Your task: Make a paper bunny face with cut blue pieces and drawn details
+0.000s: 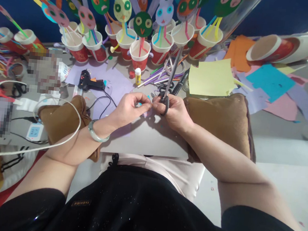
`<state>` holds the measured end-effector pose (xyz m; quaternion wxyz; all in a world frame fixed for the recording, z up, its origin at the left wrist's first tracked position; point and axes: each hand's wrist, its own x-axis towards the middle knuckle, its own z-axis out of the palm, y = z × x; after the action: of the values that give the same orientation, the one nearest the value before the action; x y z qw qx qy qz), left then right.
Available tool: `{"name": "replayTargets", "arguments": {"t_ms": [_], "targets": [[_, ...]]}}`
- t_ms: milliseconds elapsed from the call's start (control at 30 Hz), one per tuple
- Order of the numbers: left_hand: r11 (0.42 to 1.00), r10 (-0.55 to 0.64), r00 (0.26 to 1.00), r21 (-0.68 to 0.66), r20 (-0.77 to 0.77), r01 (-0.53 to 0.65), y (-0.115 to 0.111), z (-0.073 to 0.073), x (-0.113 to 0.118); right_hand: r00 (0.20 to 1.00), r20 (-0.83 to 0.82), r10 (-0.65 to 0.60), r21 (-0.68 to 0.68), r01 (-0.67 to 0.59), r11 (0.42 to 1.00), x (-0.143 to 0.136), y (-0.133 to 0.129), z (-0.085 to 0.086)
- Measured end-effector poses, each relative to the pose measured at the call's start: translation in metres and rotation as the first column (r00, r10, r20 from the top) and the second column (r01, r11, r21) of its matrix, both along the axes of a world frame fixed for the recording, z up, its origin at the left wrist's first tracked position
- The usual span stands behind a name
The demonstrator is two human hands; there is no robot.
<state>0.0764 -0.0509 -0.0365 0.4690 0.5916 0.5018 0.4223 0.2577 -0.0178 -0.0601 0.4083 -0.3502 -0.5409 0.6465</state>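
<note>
Left of a stubby yellow glue stick (138, 77), I see a creased brown cushion (61, 118), then a black plastic glue gun (93, 83) on smooth lilac paper (119, 82). Nearer the wearer than the stick, the left hand (133, 108) draws thumb and forefinger together; I cannot tell what they pinch. A small purple piece (146, 112), blurred, shows by the fingertips. Right of the stick, the right hand (174, 112) curls its fingers around black-handled scissors (171, 77), slim metal blades pointing away. Farther right lies flat yellow paper (212, 76).
</note>
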Motion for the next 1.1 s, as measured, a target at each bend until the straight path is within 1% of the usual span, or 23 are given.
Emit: {"name": "replayTargets", "arguments": {"t_ms": [100, 333, 533, 767, 933, 1100], "targets": [[1.000, 0.026, 1.000, -0.005, -0.003, -0.026, -0.0006, 0.0002, 0.0008, 1.000, -0.015, -0.015, -0.004, 0.015, 1.000, 0.0002, 0.0009, -0.0023], [0.999, 0.043, 0.999, -0.030, 0.015, -0.042, -0.0012, 0.0000, 0.0016, 0.999, -0.035, -0.017, -0.005, 0.017, 1.000, -0.0006, 0.0016, -0.0028], [0.999, 0.026, 0.998, -0.036, 0.051, -0.024, -0.0013, -0.0016, 0.0006, 0.999, -0.046, -0.020, -0.009, 0.020, 1.000, -0.0015, 0.0000, -0.0010], [0.999, 0.037, 0.999, -0.013, 0.023, -0.037, -0.0009, -0.0015, -0.0004, 0.999, -0.035, -0.009, -0.006, 0.009, 1.000, -0.0014, -0.0007, -0.0023], [1.000, 0.022, 1.000, -0.003, 0.018, -0.022, -0.0003, -0.0017, -0.0011, 1.000, 0.003, -0.017, -0.018, 0.017, 1.000, -0.0012, -0.0009, -0.0016], [1.000, 0.002, 1.000, 0.002, 0.010, -0.002, -0.0008, -0.0007, -0.0003, 1.000, -0.006, -0.016, -0.013, 0.015, 1.000, -0.0015, -0.0022, -0.0015]]}}
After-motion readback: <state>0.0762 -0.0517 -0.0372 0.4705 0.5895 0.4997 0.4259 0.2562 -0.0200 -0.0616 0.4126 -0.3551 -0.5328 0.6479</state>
